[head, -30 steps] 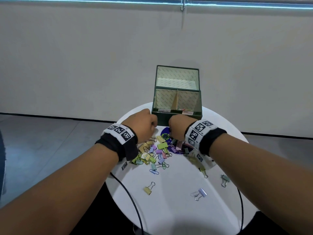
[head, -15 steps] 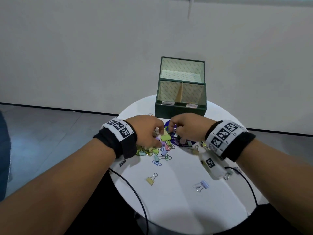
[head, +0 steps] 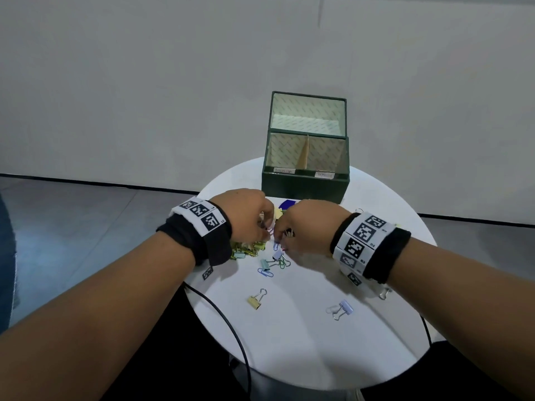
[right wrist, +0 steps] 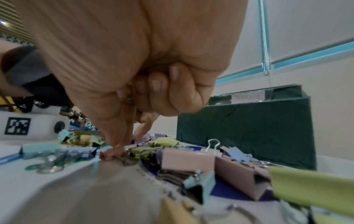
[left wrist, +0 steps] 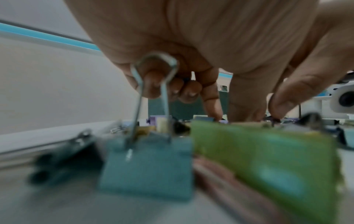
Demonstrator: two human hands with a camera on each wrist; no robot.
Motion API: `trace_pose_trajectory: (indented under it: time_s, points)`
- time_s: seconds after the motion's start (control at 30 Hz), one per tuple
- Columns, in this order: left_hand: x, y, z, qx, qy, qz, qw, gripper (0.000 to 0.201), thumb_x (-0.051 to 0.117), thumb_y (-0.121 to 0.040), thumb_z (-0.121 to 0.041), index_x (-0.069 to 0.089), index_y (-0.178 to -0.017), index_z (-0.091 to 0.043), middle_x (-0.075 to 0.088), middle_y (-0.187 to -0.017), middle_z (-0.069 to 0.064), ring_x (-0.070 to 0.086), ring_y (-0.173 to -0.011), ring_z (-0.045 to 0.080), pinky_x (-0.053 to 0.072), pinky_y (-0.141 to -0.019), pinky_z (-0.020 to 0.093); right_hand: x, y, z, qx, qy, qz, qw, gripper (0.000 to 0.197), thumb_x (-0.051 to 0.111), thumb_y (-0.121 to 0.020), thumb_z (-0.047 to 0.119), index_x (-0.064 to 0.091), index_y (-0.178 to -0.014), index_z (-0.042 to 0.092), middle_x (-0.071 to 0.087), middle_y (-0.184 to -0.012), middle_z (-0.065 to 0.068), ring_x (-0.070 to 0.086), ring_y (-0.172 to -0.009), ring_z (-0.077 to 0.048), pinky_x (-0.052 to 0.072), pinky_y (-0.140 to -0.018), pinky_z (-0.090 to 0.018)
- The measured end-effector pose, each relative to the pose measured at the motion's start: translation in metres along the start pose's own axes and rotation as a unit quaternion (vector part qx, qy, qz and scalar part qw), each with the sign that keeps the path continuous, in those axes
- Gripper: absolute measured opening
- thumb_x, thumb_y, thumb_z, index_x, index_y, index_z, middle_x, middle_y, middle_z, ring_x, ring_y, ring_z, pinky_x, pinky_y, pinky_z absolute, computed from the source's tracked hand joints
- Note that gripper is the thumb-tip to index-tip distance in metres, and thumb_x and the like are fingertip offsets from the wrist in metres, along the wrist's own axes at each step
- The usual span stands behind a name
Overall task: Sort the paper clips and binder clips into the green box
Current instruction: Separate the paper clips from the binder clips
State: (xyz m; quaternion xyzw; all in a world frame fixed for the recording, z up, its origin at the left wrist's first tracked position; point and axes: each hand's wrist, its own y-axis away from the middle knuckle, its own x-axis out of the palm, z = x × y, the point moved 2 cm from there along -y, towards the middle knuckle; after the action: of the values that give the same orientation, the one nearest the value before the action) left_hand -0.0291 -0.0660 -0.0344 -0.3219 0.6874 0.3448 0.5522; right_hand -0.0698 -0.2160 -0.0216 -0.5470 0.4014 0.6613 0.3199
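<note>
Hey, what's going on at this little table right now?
A person is sorting a heap of colourful clips on a round white table. Both hands are down in the heap: the left hand and the right hand are picking with curled fingers, though exactly what each holds is unclear. The green box stands open behind the heap, its two front compartments apparently empty. A yellow binder clip and a lilac binder clip lie apart, nearer the person.
</note>
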Motion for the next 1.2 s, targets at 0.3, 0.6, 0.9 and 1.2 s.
trace_pose_trajectory:
  time_s: [0.3, 0.6, 0.9, 1.2]
  points:
    - [-0.001, 0.004, -0.007, 0.043, 0.020, 0.017, 0.999, 0.003, 0.063, -0.086, -0.039, 0.062, -0.084, -0.037, 0.051, -0.090, -0.005, 0.054, -0.086, 0.019, 0.048, -0.074, 0.033, 0.007, 0.007, -0.001, -0.012, -0.004, -0.001, 1.000, 0.021, 0.058, -0.087, 0.039, 0.069, -0.105, 0.038, 0.066, -0.093, 0.009, 0.059, -0.087, -0.018, 0.050, -0.076, -0.028]
    - [0.000, 0.006, -0.011, 0.039, 0.045, 0.038, 0.998, 0.039, 0.075, -0.062, -0.069, 0.067, -0.078, -0.034, 0.054, -0.084, -0.013, 0.055, -0.082, 0.006, 0.049, -0.073, 0.030, 0.012, 0.008, -0.016, 0.024, 0.020, 0.005, 0.999, 0.013, 0.058, -0.085, 0.028, 0.063, -0.095, 0.032, 0.056, -0.077, 0.010, 0.053, -0.078, -0.018, 0.038, -0.062, -0.025]
    - [0.003, 0.010, -0.017, 0.077, 0.063, 0.068, 0.993, 0.018, 0.078, -0.071, -0.043, 0.073, -0.085, -0.033, 0.055, -0.087, -0.013, 0.054, -0.080, 0.004, 0.049, -0.074, 0.027, 0.016, 0.001, -0.015, 0.036, 0.040, 0.049, 0.997, 0.005, 0.062, -0.082, 0.025, 0.065, -0.085, 0.022, 0.065, -0.079, 0.002, 0.062, -0.076, -0.026, 0.056, -0.069, -0.033]
    - [-0.007, 0.007, -0.010, 0.011, 0.054, -0.071, 0.996, 0.019, 0.069, -0.082, -0.040, 0.051, -0.089, -0.035, 0.054, -0.083, -0.013, 0.056, -0.083, 0.015, 0.043, -0.068, 0.029, 0.017, 0.012, -0.019, 0.019, 0.016, 0.029, 0.999, 0.009, 0.059, -0.085, 0.028, 0.052, -0.078, 0.027, 0.056, -0.073, 0.007, 0.050, -0.067, -0.015, 0.042, -0.057, -0.027]
